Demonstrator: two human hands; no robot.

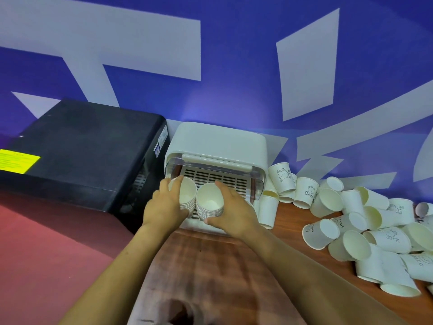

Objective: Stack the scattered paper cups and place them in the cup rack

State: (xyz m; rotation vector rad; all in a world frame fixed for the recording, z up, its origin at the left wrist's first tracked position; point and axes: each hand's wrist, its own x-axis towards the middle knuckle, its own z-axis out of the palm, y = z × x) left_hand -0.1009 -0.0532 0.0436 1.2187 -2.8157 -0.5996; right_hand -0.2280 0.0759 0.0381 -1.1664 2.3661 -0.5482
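Note:
A white cup rack (218, 141) with a slotted tray stands against the wall, its clear front cover raised. Two stacks of white paper cups lie on the tray with their mouths toward me. My left hand (164, 205) grips the left stack (187, 195) from its left side. My right hand (232, 212) grips the right stack (209, 204), thumb under its rim and fingers over the top. Both stacks sit at the tray's front left. Several loose paper cups (356, 221) lie scattered to the right of the rack, some upright, most tipped over.
A black box-shaped machine (86, 151) with a yellow label stands just left of the rack. The wooden table (210, 266) runs toward me, with a red surface (46, 254) on the left. A blue and white wall rises right behind.

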